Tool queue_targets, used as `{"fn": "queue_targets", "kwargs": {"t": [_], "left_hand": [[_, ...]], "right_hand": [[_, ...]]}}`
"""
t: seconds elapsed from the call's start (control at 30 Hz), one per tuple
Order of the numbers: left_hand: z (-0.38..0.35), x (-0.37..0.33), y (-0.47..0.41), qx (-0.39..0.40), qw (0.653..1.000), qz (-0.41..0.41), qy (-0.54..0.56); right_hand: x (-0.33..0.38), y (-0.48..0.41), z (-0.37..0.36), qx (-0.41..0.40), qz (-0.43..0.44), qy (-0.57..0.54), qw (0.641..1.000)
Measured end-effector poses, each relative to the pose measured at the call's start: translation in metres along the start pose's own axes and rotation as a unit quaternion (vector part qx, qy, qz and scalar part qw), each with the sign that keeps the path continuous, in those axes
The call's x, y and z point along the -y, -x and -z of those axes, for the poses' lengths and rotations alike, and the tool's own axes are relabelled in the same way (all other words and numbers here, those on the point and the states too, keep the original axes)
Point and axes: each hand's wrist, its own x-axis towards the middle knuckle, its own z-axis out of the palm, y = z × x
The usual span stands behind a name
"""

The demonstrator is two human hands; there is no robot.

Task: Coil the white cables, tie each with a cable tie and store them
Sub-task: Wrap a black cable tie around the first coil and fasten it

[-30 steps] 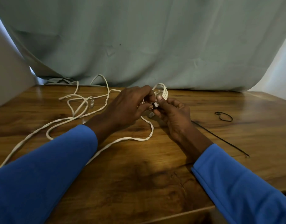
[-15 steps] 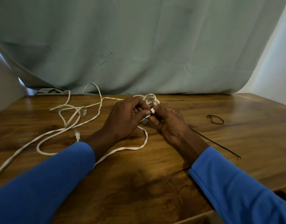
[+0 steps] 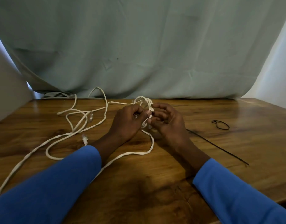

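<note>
Fingers [image 3: 140, 110]: curled on both hands, closed round a small coil [image 3: 143, 101] of white cable. The coil is held just above the tabletop [image 3: 155, 183], near the middle of its far edge. The left hand [image 3: 127, 125] pinches the coil between thumb and fingertips. The right hand [image 3: 170, 125] cups its right side with bent fingers. Whether anything besides cable lies in the pinch cannot be told.

Risks, as judged:
- The turns look springy, so a slackened pinch would likely let them open.
- The tie [image 3: 219, 147] lies apart from both hands. Reaching for it leaves one hand on the coil, and turns may slip.
- Crossing loops of loose cable [image 3: 71, 135] may knot as the length is drawn in, and a plug may catch in one.

Cable: white, thin, slightly flattened and twisted, limp. Most of it lies uncoiled over the left half of the tabletop, with one run leaving by the near-left corner.

Plug [image 3: 84, 139]: small, pale, hard, lying beside the left sleeve.

Clear plug [image 3: 90, 116]: ridged, lying among the loops.

Tie: black, a narrow straight strip, plastic by look. It lies flat on the right half, slanting toward the near edge.

Loop [image 3: 220, 124]: black, thin, closed into a small ring, lying toward the right edge.

Tabletop: brown wood, glossy, with a strongly marked grain.

Cloth [image 3: 155, 54]: pale green, creased, hanging behind the far edge.
</note>
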Motion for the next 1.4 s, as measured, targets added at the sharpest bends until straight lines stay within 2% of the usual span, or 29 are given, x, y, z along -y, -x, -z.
{"fn": "queue_targets", "kwargs": {"t": [0.1,0.23,0.47,0.7,0.87,0.97,1.17,1.33,1.4], "left_hand": [[-0.002,-0.001,0.0,0.015,0.999,0.014,0.043],[-0.002,-0.001,0.0,0.035,0.996,0.025,0.083],[0.008,-0.003,0.0,0.095,0.98,0.064,0.163],[0.009,-0.006,0.0,0.1,0.946,0.166,0.259],[0.012,-0.008,0.002,0.084,0.943,0.179,0.269],[0.011,-0.01,0.004,0.058,0.957,0.134,0.249],[0.014,-0.014,0.002,0.068,0.984,0.041,0.162],[0.019,-0.022,0.004,0.08,0.995,-0.026,0.059],[0.02,-0.023,0.004,0.094,0.994,-0.029,0.047]], "right_hand": [[-0.003,-0.001,0.004,-0.019,0.01,-0.004,1.0],[-0.002,0.002,0.006,-0.026,-0.019,-0.049,0.998],[-0.001,0.002,0.007,-0.043,-0.022,-0.007,0.999],[0.0,0.003,0.005,-0.028,-0.024,-0.013,0.999],[-0.002,0.003,0.004,-0.01,-0.028,-0.022,0.999],[-0.004,0.001,0.007,-0.005,-0.017,0.012,1.0],[-0.006,0.001,0.011,-0.022,0.013,0.089,0.996],[-0.002,0.003,0.013,-0.022,-0.007,0.066,0.998],[-0.002,0.004,0.013,-0.026,-0.021,0.058,0.998]]}}
